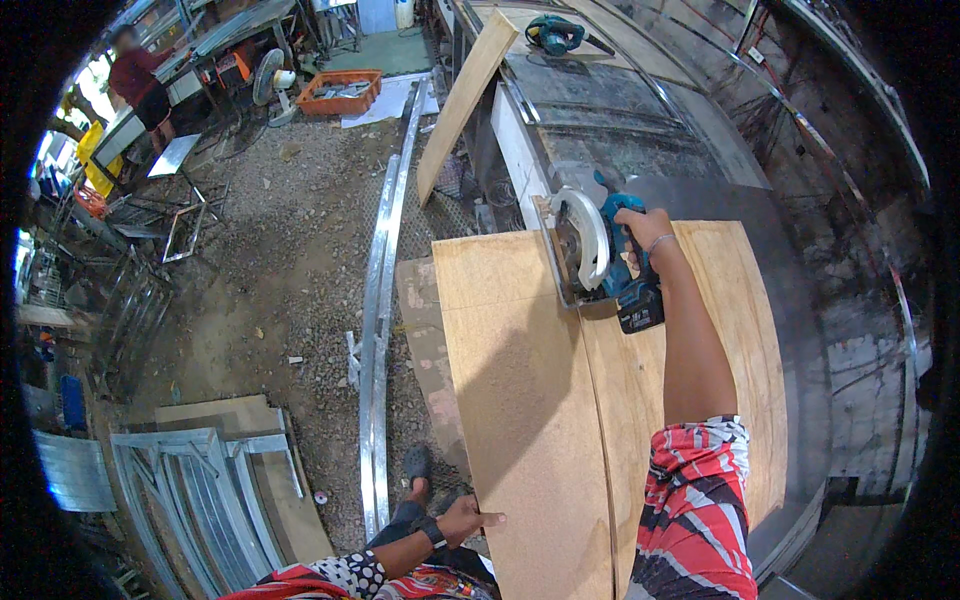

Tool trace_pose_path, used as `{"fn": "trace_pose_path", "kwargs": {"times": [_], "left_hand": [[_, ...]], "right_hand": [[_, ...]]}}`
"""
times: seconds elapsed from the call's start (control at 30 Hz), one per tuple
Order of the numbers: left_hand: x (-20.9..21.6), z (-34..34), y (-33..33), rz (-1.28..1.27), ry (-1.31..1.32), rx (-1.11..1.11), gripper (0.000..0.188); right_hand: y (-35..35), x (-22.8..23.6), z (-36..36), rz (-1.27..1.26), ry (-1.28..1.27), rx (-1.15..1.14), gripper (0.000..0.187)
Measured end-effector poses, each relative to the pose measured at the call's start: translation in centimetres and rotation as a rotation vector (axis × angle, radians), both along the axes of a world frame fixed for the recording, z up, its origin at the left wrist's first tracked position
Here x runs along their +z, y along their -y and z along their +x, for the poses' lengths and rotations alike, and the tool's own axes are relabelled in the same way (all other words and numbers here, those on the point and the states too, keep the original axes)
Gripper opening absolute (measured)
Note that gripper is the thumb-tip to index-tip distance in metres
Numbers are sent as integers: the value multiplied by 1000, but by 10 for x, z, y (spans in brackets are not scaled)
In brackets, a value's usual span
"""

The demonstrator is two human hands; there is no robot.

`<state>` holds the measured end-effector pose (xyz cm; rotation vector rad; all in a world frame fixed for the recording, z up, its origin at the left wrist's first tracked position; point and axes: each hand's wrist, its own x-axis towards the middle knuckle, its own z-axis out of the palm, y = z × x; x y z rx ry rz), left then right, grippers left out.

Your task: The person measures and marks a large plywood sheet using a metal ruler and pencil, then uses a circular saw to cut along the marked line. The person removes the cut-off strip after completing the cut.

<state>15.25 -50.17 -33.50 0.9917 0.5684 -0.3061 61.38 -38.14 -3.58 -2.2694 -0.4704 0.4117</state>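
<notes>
My right hand (646, 234) is wrapped round the handle of a cordless circular saw (590, 240) with a teal body, pale curved guard and black battery. The saw's base sits at the far edge of a plywood sheet (735, 340). A long dark cut line runs from the saw back toward me, with a plywood strip (515, 360) on its left side. At the near left edge of that strip, my left hand (464, 520) grips the wood, its thumb on top and the other fingers partly hidden. The saw's blade is mostly covered by the guard.
A narrow board (468, 105) leans against the dark worktable (610, 145), where another teal power tool (555, 36) lies. Long metal profiles (380, 300) stretch across the gravel floor. Metal frames (195, 490), an orange crate (340, 92) and a fan (270, 80) stand left; a person (140, 75) works beyond.
</notes>
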Motion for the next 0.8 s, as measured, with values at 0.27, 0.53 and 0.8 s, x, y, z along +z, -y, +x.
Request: {"fn": "trace_pose_path", "kwargs": {"times": [0.27, 0.53, 0.8], "left_hand": [[1, -5, -1, 21, 27, 19, 49], [10, -8, -17, 51, -99, -26, 44], [-38, -1, 4, 117, 67, 105, 36]], "right_hand": [[-1, 4, -1, 72, 44, 23, 24], [-8, 1, -3, 53, 19, -8, 27], [-23, -8, 28, 127, 56, 30, 31]]}}
